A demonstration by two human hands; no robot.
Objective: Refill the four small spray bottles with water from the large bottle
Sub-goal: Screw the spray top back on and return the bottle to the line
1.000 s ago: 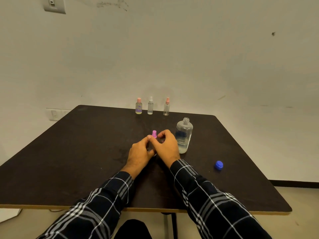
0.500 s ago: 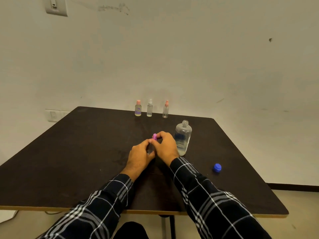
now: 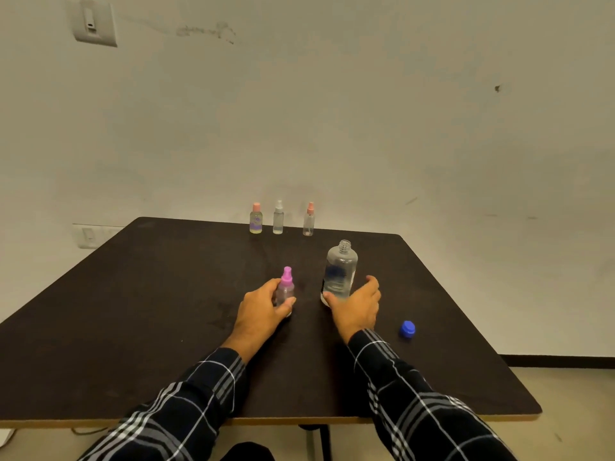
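Blue, unreadable label (image 3: 333, 272) on large bottle (image 3: 343, 259)

Person wears a long-sleeved shirt of dark navy-black woven fabric with a plaid check. The left sleeve (image 3: 186, 404) has bundles of thin grey-white stripes crossing single white lines. The right sleeve (image 3: 416, 400) has the same pattern, in large squares. Each cuff ends at the wrist, just behind the bare left hand (image 3: 263, 311) and bare right hand (image 3: 356, 311).

counter (image 3: 133, 311): dark brown | sleeves (image 3: 186, 404): black plaid, white lines | spray bottle (image 3: 286, 289): clear, pink top | cap (image 3: 407, 328): bright blue | large bottle (image 3: 340, 271): clear, blue label | wall (image 3: 366, 111): off-white
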